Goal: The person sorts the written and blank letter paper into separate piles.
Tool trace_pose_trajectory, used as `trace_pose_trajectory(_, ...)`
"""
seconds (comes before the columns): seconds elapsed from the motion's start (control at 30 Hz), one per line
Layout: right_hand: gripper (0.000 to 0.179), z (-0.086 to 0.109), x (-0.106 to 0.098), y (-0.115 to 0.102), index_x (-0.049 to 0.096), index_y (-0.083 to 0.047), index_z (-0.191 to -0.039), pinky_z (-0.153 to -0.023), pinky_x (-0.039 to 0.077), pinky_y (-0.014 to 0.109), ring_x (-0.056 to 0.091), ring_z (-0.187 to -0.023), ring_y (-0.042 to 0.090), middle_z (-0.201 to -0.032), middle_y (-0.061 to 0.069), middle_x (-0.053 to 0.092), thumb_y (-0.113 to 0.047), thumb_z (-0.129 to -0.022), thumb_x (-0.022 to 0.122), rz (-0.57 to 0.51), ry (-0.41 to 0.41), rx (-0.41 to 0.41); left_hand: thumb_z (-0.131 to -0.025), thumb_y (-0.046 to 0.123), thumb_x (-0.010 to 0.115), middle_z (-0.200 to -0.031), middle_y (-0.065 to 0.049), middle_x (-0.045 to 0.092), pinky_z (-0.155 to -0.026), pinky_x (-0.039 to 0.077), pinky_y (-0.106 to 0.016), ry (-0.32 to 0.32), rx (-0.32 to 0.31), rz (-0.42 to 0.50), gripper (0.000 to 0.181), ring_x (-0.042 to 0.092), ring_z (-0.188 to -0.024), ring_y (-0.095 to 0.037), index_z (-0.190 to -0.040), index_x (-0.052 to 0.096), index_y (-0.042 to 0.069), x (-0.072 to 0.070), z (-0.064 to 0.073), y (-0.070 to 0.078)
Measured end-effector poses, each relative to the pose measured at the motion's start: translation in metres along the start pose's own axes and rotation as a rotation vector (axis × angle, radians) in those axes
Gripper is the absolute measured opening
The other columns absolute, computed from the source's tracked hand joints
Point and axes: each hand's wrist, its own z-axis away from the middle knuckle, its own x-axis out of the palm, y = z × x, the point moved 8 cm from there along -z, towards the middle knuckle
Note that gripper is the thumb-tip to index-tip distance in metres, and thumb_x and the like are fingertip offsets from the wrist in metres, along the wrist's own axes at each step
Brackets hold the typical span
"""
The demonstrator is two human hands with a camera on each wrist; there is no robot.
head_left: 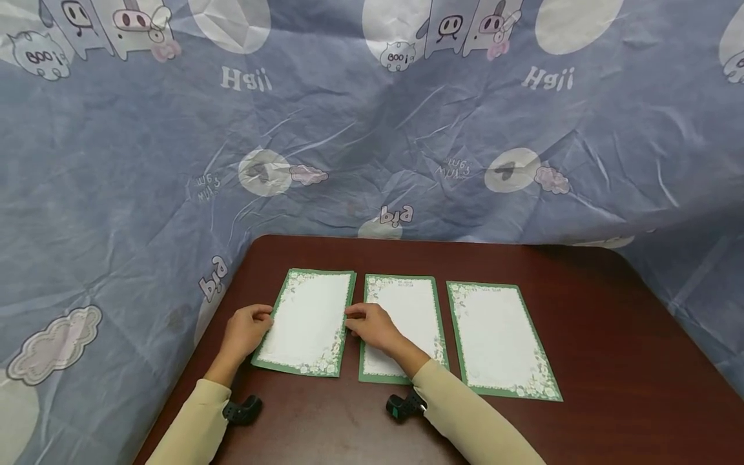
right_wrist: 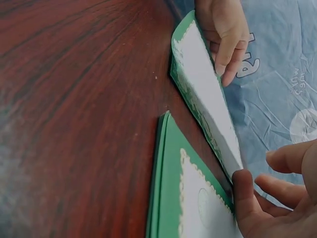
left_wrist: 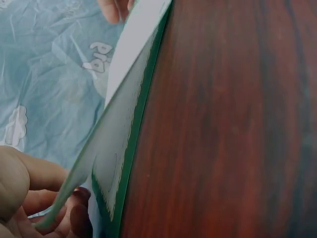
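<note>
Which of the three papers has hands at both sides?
The left paper: left hand at its left edge, right hand at its right. The middle paper lies partly beneath the right hand; no hand is at the right paper.

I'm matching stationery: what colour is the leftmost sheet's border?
Green border, clearest in the head view.

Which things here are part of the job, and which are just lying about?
In the job, as far as I can judge:
- left sheet, left hand and right hand at its edges
- middle stack, right sheet: matching borders

Background only:
- table
- patterned cloth
- worn wrist devices
</note>
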Motion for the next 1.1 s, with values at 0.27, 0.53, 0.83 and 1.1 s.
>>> trace_pose_trajectory(0.27,0.030,0.010,-0.020,0.001,0.065,-0.003,-0.129,-0.075,0.055,0.037,0.070,-0.093,0.024,-0.114,0.012,0.070,-0.016,-0.101,0.063,0.002,0.070,-0.036,-0.098,0.020,0.067,-0.106,-0.012,0.070,-0.081,0.050,-0.046,0.022,-0.006,-0.007,0.031,0.065,-0.099,-0.031,-0.121,0.072,0.001,0.000,0.002,0.008)
trace_pose_trajectory(0.53,0.030,0.026,-0.065,0.011,0.065,0.001,-0.128,-0.079,0.059,0.034,0.069,-0.101,0.027,-0.118,0.011,0.067,-0.012,-0.100,0.065,0.007,0.143,-0.015,-0.102,0.023,0.061,-0.122,-0.021,0.065,-0.084,0.052,-0.038,-0.087,0.012,0.179,0.047,0.062,-0.113,-0.034,-0.140,0.055,-0.003,0.016,0.001,0.036)
trace_pose_trajectory(0.83,0.039,0.060,-0.122,0.034,0.059,0.003,-0.135,-0.088,0.057,0.040,0.065,-0.111,0.032,-0.125,0.016,0.064,-0.018,-0.103,0.062,0.067,0.217,0.054,-0.106,0.020,0.057,-0.138,-0.027,0.055,-0.099,0.050,-0.048,-0.381,0.054,0.387,0.054,0.056,-0.126,-0.038,-0.149,0.041,-0.008,0.071,0.013,0.082)
trace_pose_trajectory(1.1,0.045,0.091,-0.152,0.057,0.054,0.001,-0.142,-0.089,0.054,0.046,0.065,-0.107,0.033,-0.133,0.020,0.060,-0.024,-0.105,0.059,0.141,0.227,0.137,-0.106,0.022,0.056,-0.151,-0.028,0.042,-0.104,0.046,-0.051,-0.598,0.063,0.457,0.061,0.049,-0.133,-0.042,-0.155,0.032,-0.007,0.127,0.026,0.117)
